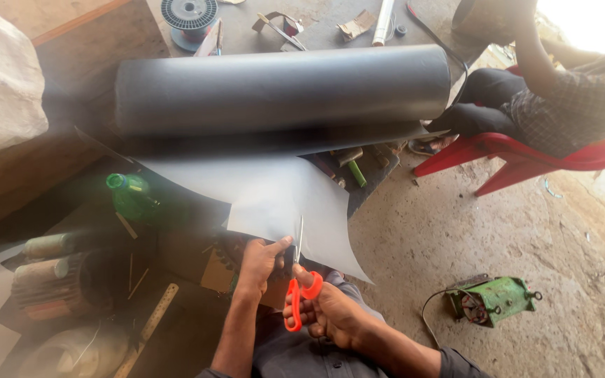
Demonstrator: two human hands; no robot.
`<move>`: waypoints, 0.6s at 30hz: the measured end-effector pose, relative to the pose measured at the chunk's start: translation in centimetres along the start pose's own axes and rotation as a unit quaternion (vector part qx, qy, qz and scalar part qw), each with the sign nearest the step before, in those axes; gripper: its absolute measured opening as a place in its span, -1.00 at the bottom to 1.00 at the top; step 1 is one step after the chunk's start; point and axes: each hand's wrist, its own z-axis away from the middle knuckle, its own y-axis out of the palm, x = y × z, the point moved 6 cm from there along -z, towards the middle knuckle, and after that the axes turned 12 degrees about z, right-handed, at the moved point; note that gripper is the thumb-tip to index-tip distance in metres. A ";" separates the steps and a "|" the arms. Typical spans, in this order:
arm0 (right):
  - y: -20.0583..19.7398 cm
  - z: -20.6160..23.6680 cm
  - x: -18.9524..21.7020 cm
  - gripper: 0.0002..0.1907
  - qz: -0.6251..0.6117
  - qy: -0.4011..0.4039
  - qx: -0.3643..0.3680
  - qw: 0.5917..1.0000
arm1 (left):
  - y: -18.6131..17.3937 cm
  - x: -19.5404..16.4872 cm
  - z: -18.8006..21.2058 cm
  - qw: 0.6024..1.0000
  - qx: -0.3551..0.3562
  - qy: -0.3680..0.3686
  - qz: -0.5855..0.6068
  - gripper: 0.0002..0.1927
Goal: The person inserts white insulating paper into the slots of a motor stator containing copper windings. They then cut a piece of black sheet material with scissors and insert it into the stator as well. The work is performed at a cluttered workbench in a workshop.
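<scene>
While a green plastic bottle (pixel 127 194) stands at about nine o'clock from the hands, with a flat yellowish ruler (pixel 150 327) lying below it at seven o'clock, the left hand (pixel 259 260) pinches the near edge of the pale grey sheet (pixel 274 199), thumb on top, holding it taut. Just right of it, the right hand (pixel 330 313) is closed through the loops of the orange-handled scissors (pixel 297 283), whose blades point to twelve o'clock and bite into the sheet's edge. That sheet unrolls from a long dark grey roll (pixel 281 87) lying across the workbench at twelve o'clock. At four o'clock a green electrical unit (pixel 491 299) sits on the concrete floor (pixel 456 231); at two o'clock another person sits on a red plastic chair (pixel 526 155).
</scene>
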 end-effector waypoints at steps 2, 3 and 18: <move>0.3 -0.1 -0.1 -0.24 -0.008 -0.004 0.014 1.000 | -0.1 0.2 0.0 1.000 -0.006 -0.005 -0.006 -0.61; 0.4 -0.2 -0.2 -0.24 -0.009 -0.006 0.018 1.000 | -0.1 0.2 0.0 1.000 -0.010 0.003 -0.009 -0.61; -0.7 0.8 0.0 -0.23 -0.042 -0.023 0.052 0.997 | 1.2 -0.4 0.7 0.999 -0.029 -0.019 -0.023 -0.64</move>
